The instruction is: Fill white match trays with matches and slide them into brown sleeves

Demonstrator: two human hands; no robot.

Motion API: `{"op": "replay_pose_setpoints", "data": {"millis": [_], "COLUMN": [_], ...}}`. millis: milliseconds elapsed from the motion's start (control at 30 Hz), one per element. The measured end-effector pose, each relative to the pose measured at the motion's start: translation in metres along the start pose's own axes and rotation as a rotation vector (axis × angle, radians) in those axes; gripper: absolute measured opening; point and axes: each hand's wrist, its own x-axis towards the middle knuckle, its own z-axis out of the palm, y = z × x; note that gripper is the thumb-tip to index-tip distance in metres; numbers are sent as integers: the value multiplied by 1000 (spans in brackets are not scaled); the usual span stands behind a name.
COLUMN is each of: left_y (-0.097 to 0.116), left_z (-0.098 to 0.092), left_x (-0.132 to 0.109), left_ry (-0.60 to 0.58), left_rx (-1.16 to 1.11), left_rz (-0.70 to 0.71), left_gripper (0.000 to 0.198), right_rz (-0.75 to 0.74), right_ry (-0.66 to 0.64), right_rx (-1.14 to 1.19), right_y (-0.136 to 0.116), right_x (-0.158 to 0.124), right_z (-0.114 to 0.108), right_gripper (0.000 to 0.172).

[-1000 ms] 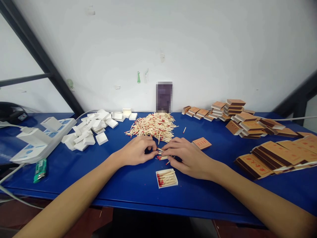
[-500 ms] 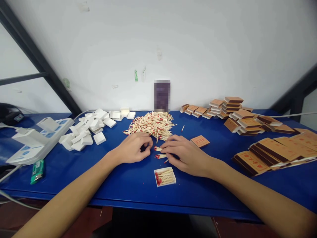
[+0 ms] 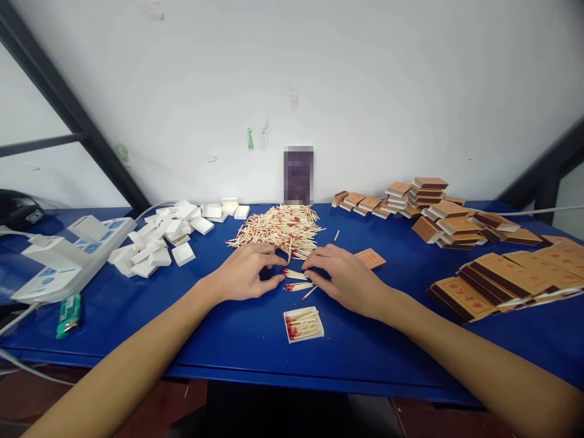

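Two small rows of red-tipped matches [image 3: 296, 275] lie on the blue table between my hands, with one loose match [image 3: 309, 293] slanting below them. My left hand [image 3: 250, 272] is beside the red heads, its thumb and forefinger apart and nothing visible between them. At the plain ends of the rows is my right hand [image 3: 344, 278], thumb and forefinger parted; whether its fingertips touch the sticks I cannot tell. Nearer me sits a white matchbox tray [image 3: 322, 334] partly filled with matches. Behind my hands rises a big heap of matches [image 3: 278, 228].
White empty trays [image 3: 157, 237] are piled at the left, near a power strip [image 3: 86, 261] and a green lighter-like object [image 3: 69, 316]. Orange matchboxes [image 3: 449, 225] and a row of matchbox sleeves [image 3: 511, 277] occupy the right. One orange matchbox [image 3: 371, 258] lies behind my right hand.
My left thumb and forefinger have spread and reached right toward the match heads. My right hand has drawn back slightly to the right, uncovering more of the matches.
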Motion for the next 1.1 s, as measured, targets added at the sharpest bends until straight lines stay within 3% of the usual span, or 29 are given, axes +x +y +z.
{"op": "replay_pose_setpoints", "data": {"millis": [233,367,467,667,1100], "left_y": [2,5,6,9,10], "left_z": [0,-2,-3,-3,-3], "left_x": [1,0,-2,-2,-3], "left_ry": [14,45,22,-48,-59], "left_rx": [-14,-33,-82,-124,-126], "left_rz": [25,54,103,142,132], "left_gripper": [23,20,18,17,18], "right_rz": [4,-100,-92,-98,-103], "right_ry": [37,-96,-156,-180,-179], "right_rx": [22,90,43,7,21], "right_y": [-5,-12,-13,-12,-12], "right_x": [1,-2,-5,-6,-6], "right_z": [-3,-18,-24,-20,-18], "right_gripper": [16,16,16,18,15]}}
